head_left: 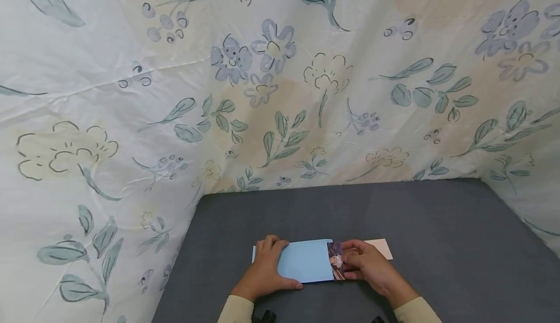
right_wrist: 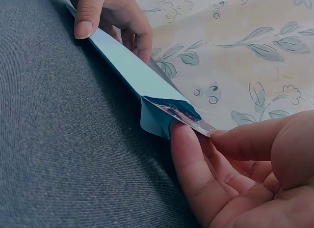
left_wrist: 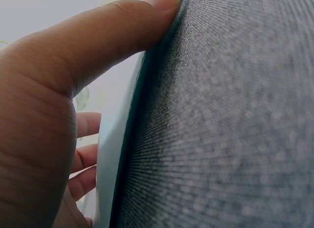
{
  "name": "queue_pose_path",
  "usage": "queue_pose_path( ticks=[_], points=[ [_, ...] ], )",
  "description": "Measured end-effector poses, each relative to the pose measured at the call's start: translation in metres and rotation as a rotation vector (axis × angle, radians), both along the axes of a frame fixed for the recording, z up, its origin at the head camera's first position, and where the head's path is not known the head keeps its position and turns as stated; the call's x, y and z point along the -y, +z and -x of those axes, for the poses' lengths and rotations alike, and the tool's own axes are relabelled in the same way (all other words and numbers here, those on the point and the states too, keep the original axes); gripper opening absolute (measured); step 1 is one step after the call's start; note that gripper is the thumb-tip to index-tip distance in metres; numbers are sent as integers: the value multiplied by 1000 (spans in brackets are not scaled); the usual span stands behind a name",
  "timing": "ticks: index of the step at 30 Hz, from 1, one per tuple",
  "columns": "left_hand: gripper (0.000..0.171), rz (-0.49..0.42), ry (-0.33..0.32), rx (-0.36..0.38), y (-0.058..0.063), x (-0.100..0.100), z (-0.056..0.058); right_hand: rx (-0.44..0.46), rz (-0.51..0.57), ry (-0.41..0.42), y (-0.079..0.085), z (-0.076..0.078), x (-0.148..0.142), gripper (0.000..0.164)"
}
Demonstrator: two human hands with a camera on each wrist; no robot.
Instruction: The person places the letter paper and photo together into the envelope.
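Note:
A light blue envelope (head_left: 306,262) lies lengthwise near the front of the dark table. My left hand (head_left: 266,270) grips its left part, thumb along the near edge and fingers over the far edge. From the envelope's right end sticks out a dark printed card (head_left: 336,261); the rest of it is hidden inside. My right hand (head_left: 372,267) pinches the card's outer end between thumb and fingers. In the right wrist view, the envelope's flap (right_wrist: 154,121) hangs below the opening, under the card. The left wrist view shows my left thumb (left_wrist: 113,29) at the envelope's edge.
A pale peach paper (head_left: 381,247) lies on the table behind my right hand, partly covered by it. The dark grey tabletop (head_left: 306,211) extends behind and to both sides. Flower-patterned cloth (head_left: 284,94) hangs at the back, left and right.

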State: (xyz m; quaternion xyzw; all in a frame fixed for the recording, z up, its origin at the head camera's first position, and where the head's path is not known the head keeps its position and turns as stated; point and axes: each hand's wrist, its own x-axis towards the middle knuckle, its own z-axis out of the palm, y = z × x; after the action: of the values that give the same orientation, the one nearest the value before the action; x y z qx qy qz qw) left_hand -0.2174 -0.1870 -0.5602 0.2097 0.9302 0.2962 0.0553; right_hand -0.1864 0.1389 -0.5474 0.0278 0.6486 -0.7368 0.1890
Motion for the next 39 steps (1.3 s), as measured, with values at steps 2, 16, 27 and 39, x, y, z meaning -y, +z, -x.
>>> queue_pose_path(
  ticks=[2, 16, 27, 39],
  points=[
    [110, -4, 0, 0, 0, 0, 0, -3, 4, 0, 0, 0, 1, 42],
    [110, -13, -8, 8, 1, 3, -1, -17, 21, 8, -3, -2, 7, 40],
    [109, -10, -23, -6, -3, 9, -2, -25, 23, 8, -3, -6, 15, 39],
    [107, -34, -37, -9, -3, 14, -4, -25, 12, 0, -1, -9, 26, 39]
  ],
)
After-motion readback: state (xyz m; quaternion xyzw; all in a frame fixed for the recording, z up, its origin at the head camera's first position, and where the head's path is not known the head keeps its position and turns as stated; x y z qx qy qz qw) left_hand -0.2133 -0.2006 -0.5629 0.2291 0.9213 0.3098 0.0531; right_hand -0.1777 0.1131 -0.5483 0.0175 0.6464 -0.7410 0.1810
